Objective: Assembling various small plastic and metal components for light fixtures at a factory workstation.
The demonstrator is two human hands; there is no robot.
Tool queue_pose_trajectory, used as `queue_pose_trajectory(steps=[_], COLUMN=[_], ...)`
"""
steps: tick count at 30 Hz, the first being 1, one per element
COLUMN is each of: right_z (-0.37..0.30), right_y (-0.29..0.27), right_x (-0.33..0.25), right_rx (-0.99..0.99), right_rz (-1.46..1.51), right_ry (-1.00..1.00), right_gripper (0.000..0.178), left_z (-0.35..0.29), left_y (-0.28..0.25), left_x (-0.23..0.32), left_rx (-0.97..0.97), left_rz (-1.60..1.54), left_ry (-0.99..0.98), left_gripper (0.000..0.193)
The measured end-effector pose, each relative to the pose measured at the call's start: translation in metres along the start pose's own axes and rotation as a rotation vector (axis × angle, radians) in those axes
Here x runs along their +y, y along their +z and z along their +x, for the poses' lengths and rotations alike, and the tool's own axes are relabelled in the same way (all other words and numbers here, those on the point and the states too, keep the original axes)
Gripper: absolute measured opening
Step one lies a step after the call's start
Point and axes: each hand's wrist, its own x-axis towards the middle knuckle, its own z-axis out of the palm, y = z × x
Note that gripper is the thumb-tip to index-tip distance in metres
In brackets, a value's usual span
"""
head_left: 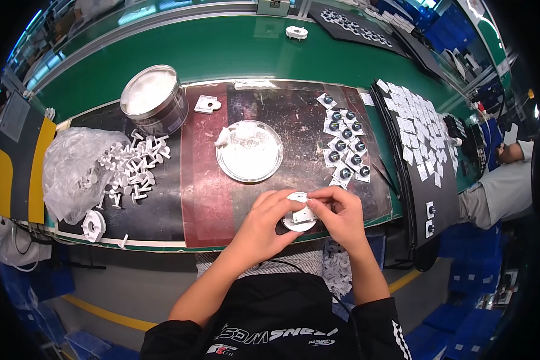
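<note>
Close to the table's near edge, my left hand (264, 222) is closed around a round white plastic housing (301, 224). My right hand (343, 217) meets it from the other side, thumb and fingertips pinched together at the housing's upper part. Whether a smaller piece sits in that pinch is hidden by the fingers. Just beyond my hands lies a round, shiny metal lid (250, 157) with white, paste-like material on it. To the right of the lid, several small white square boards with black round parts (344, 173) lie in rough rows.
White mushroom-shaped plastic pins (132, 168) spill from a clear plastic bag (72, 174) at left. Behind them stands a metal can (173, 108) of white material. A black tray (402, 180) with many white pieces borders the right side. Another person's arm (510, 153) shows far right.
</note>
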Motion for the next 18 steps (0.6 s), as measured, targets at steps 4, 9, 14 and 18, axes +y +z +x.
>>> queue_pose_trajectory(steps=[4,9,14,18], right_z=[-0.001,-0.005,-0.004,-0.005], right_y=[0.003,0.001,0.000,-0.002], right_x=[-0.005,-0.016,-0.024,-0.018], right_rx=[0.043,0.031,0.023,0.009], right_rz=[-0.064,-0.281,-0.511,-0.539], right_ry=[-0.088,-0.133,-0.564,-0.545], right_gripper=[0.014,0.018,0.035,0.038], left_z=[0.000,0.000,-0.001,0.000], left_y=[0.001,0.000,0.001,0.002], left_x=[-0.001,-0.001,-0.002,0.001], left_rx=[0.007,0.012,0.023,0.034], left_rz=[0.020,0.017,0.031,-0.002], left_ry=[0.018,0.028,0.044,0.033], left_gripper=[0.048,0.047,0.047,0.054])
